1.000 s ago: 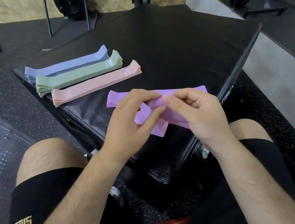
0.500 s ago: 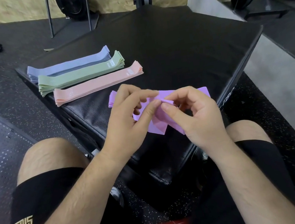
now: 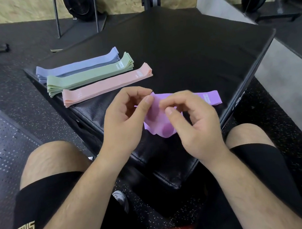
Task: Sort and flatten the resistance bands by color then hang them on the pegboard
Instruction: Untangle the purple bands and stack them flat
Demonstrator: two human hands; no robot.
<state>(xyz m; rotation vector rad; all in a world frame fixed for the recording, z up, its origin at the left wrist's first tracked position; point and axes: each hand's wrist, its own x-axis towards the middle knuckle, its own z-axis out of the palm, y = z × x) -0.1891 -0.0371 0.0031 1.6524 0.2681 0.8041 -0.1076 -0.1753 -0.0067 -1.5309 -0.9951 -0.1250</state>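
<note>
**Resistance bands, four colours, on black pad**

- **Held:** one crumpled purple band (image 3: 155, 122) at frame centre, over the near corner of the black pad (image 3: 186, 51). The left hand (image 3: 125, 118) pinches its upper edge between thumb and forefinger. The right hand (image 3: 192, 126) pinches it with curled fingers.
- **Lying flat:** a purple strip (image 3: 210, 97) just beyond the right hand.
- **Stacked, centre-left, side by side:** blue stack (image 3: 77, 65), green stack (image 3: 86, 76), pink stack (image 3: 107, 85).

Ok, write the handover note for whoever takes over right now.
Left hand and right hand both pinch a crumpled purple band above the black pad.
On the pad: blue stack, green stack and pink stack side by side; a flat purple band lies behind the right hand.
Done: blue, green, pink sorted and flattened.
Left: flatten the held band, lay it with the flat one, then hang every colour.
</note>
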